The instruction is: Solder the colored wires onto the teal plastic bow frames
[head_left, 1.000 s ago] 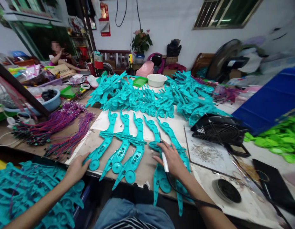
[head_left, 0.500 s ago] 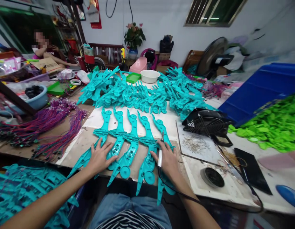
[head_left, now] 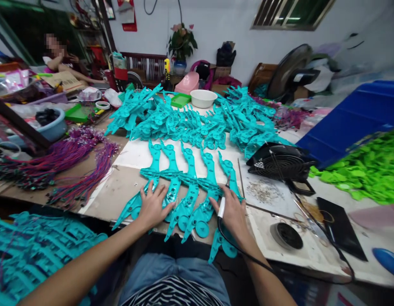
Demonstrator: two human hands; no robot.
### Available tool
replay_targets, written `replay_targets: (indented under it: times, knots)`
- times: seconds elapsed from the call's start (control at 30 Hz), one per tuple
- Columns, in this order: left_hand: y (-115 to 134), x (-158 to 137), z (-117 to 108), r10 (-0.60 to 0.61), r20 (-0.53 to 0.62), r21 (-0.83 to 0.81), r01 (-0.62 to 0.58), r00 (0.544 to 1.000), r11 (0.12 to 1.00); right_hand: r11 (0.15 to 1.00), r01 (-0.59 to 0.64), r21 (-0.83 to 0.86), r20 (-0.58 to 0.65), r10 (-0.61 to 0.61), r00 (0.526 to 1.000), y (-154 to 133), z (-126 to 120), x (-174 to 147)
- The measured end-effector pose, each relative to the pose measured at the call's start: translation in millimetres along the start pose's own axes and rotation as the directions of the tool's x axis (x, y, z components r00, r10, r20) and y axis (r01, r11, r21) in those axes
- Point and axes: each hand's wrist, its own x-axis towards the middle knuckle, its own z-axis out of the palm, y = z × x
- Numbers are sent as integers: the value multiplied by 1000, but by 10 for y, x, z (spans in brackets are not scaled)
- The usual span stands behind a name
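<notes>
Several turquoise plastic gun-shaped shells [head_left: 189,193] lie side by side in a row at the table's front edge, some ends jutting over it. My left hand [head_left: 154,207] rests on the shells at the left of the row, fingers spread and holding nothing. At the right end, my right hand [head_left: 234,214] grips a soldering iron [head_left: 221,207] with a white handle, its tip pointing away from me. The same hand touches the rightmost shells and partly hides them. A black cord trails from the iron across my right forearm.
Heaped turquoise shells [head_left: 181,123] spread behind the row; more fill the lower left [head_left: 34,250]. Wire bundles [head_left: 66,161] lie left. To the right are a small black fan [head_left: 276,163], a round tin [head_left: 289,236], a blue bin [head_left: 353,119] and green pieces [head_left: 365,170]. A person [head_left: 61,59] sits far left.
Both hands and the row of shells have shifted to the right along the table. The shells at the left sit closer together. The soldering iron stays in my right hand.
</notes>
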Motion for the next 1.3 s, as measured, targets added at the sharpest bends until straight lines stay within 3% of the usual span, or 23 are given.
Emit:
replay_targets:
  times: [0.27, 0.4, 0.53, 0.6, 0.7, 0.87, 1.03, 1.13, 1.2, 1.3]
  knots:
    - [16, 97, 17, -20, 2, -107, 20, 1000, 994, 998, -19, 65, 45, 16, 999, 200, 95, 267]
    - [-94, 130, -14, -44, 4, -106, 44, 999, 993, 998, 61, 33, -11, -61, 998, 253, 101, 349]
    - [-170, 127, -73, -28, 22, -92, 29, 999, 995, 964, 264, -15, -103, -265, 959, -18, -23, 446]
    - [-179, 120, -93, -40, 34, -81, 42, 999, 996, 918, 393, 45, -46, -391, 919, -248, -36, 529]
    - [-197, 123, -100, -38, 36, -75, 41, 999, 996, 883, 452, 129, 87, -464, 881, -539, 61, 634]
    - [-270, 167, -63, 16, -20, -76, -17, 1000, 997, 875, 453, 171, 212, -482, 850, -690, 207, 553]
    - [-219, 162, -58, -19, -10, -58, 18, 1000, 998, 868, 461, 186, 154, -489, 858, -637, 253, 435]
    - [-208, 159, -102, -16, 29, -150, 20, 999, 988, 857, 484, 176, 72, -502, 862, -542, 367, 457]
    - [-354, 195, -194, -24, -44, -201, 15, 999, 979, 839, 519, 164, 23, -529, 848, -472, 463, 520]
    - [-890, 202, -523, -135, -218, -145, 105, 967, 984, 802, 579, 148, -15, -584, 812, -399, 543, 601]
